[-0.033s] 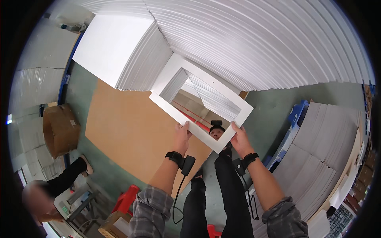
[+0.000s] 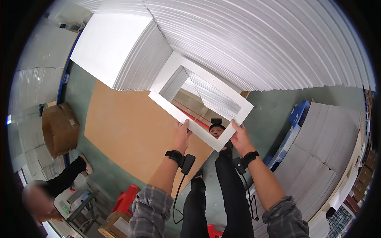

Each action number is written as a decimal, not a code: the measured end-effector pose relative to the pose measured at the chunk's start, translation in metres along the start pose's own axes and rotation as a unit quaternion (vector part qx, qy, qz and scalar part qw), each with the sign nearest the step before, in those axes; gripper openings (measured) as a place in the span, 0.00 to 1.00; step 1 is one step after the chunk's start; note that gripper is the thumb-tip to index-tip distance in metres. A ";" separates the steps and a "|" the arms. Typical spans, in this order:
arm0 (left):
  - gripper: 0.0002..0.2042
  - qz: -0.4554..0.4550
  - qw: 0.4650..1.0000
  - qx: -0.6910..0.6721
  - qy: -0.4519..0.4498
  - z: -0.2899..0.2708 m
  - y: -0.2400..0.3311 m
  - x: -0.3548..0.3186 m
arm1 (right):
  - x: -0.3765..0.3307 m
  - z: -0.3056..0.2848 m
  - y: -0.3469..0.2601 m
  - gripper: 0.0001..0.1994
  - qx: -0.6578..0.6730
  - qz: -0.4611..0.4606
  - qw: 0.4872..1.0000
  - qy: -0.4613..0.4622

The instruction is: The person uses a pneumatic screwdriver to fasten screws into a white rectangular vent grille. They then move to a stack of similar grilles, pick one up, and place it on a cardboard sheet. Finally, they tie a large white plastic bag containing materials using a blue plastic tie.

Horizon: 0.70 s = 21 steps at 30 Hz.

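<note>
Ridged white stack (image 2: 258, 43): rises beyond the fingers (image 2: 185, 123). Brown board (image 2: 127, 123): lies lower than the fingers, mainly to their left. Grey sheet stack (image 2: 313, 146): to the right of the fingers, alongside a blue pallet (image 2: 295, 119). White-topped stack (image 2: 113, 43): beyond the fingers, to the left. White-framed mirror (image 2: 206, 105): extends forward from between the two sets of fingers, tilted, glass toward the wearer; contact with the stacks behind its far end cannot be confirmed. Left hand (image 2: 181, 137): fingers pinch the near-left frame bar. Right hand (image 2: 241, 138): fingers pinch the near-right bar, thumb on the front face. Status: compared with the preceding picture, grip and mirror pose show no clear change, which suggests a steady two-handed hold. Black wristbands (image 2: 250, 158): just behind the fingers.
</note>
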<state>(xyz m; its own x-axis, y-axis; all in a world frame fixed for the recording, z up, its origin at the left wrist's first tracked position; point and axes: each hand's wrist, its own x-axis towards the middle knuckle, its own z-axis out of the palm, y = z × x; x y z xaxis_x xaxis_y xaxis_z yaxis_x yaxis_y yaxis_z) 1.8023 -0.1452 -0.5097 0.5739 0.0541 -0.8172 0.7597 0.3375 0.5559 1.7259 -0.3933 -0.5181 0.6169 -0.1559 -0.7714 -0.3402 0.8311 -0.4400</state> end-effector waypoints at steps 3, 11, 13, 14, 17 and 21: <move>0.20 0.000 1.000 -0.001 0.009 -0.007 -0.004 0.022 | 0.025 0.011 0.006 0.17 -0.003 0.011 1.000 0.000; 0.27 0.037 0.997 0.025 0.064 0.005 -0.001 0.059 | 0.065 0.022 0.009 0.18 -0.025 0.012 1.000 -0.001; 0.30 0.036 0.996 0.039 0.076 0.012 -0.004 0.063 | 0.069 0.024 0.008 0.20 -0.047 -0.016 0.999 0.020; 0.31 0.040 0.994 0.052 0.091 0.013 -0.006 0.066 | 0.071 0.025 0.009 0.21 -0.102 -0.004 0.994 0.032; 0.29 0.037 0.988 0.088 0.124 0.019 -0.012 0.076 | 0.075 0.024 0.005 0.24 -0.286 -0.013 0.955 0.072; 0.25 0.018 0.991 0.092 0.098 0.013 -0.009 0.074 | 0.072 0.028 -0.004 0.26 -0.478 -0.069 0.872 0.082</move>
<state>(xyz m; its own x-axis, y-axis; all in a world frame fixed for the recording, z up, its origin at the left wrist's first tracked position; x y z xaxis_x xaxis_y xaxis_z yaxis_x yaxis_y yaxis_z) 1.8420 -0.1567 -0.5735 0.5448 0.2502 -0.8004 0.7932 0.1560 0.5887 1.7919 -0.3935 -0.5593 0.6153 -0.3592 -0.7017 -0.7553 -0.0140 -0.6552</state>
